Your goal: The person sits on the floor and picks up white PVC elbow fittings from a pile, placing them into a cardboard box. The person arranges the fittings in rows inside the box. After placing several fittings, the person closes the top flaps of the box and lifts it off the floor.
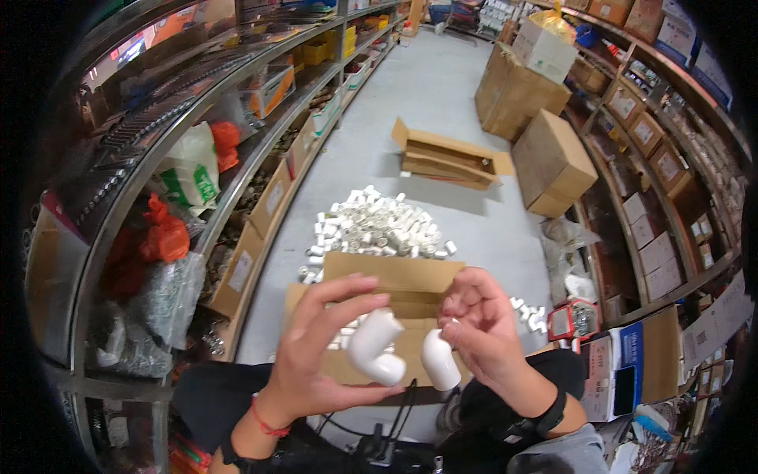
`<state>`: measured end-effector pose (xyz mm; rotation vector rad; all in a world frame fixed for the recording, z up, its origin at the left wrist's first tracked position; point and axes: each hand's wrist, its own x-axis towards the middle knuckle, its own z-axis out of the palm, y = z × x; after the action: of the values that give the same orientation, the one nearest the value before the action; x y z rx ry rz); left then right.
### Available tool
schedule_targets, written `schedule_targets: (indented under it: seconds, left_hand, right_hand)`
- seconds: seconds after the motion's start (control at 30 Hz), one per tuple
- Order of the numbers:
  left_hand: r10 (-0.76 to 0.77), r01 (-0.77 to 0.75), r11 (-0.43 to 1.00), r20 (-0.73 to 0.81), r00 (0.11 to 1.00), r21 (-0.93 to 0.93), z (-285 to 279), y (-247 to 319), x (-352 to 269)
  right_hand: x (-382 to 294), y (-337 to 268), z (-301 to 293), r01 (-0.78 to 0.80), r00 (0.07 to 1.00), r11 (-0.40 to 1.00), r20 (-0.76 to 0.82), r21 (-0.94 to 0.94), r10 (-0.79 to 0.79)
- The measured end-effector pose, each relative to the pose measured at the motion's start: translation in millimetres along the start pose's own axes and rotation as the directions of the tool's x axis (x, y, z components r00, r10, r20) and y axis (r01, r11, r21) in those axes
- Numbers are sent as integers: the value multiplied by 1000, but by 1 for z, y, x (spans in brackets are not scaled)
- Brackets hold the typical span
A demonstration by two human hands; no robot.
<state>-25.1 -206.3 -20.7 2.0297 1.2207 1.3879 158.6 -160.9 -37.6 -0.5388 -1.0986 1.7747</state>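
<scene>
My left hand (320,349) holds a white plastic pipe elbow (374,349) between its thumb and fingers. Close to its right, my right hand (482,332) grips a second white pipe elbow (440,361) by its upper end. Both elbows are above an open cardboard box (394,272), which has white fittings inside, partly hidden behind my left hand. Beyond the box, a pile of short white pipe fittings (379,222) lies on the grey floor. A few more white fittings (529,314) lie on the floor to the right of my right hand.
Metal shelving (237,178) with boxes and bags runs along the left. An open empty carton (453,160) lies farther up the aisle, beside closed cardboard boxes (555,163). At the right are shelves, a red box of metal parts (574,320) and a dark phone (625,391).
</scene>
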Motion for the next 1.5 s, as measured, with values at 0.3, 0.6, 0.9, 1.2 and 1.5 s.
schedule_targets:
  seconds: [0.3, 0.6, 0.9, 1.2, 1.5]
  left_hand:
    - [-103, 103, 995, -25, 994, -4, 0, -10, -6]
    - [-110, 113, 992, 64, 992, -55, 13, -12, 0]
    - [-178, 187, 979, 101, 979, -82, 52, -28, -1]
    - [-392, 419, 881, 156, 907, -220, 62, -43, -10]
    - [-258, 281, 944, 149, 955, -170, 65, -45, -10]
  right_hand:
    - [4, -10, 0, -220, 974, 638, 198, 738, 106]
    - [7, -6, -15, -171, 985, 767, 127, 618, 118]
    - [22, 23, -17, -226, 853, 906, -376, 358, 362]
    - [30, 25, -15, -172, 898, 912, -321, 372, 301]
    - [28, 24, -19, -104, 901, 921, -357, 376, 247]
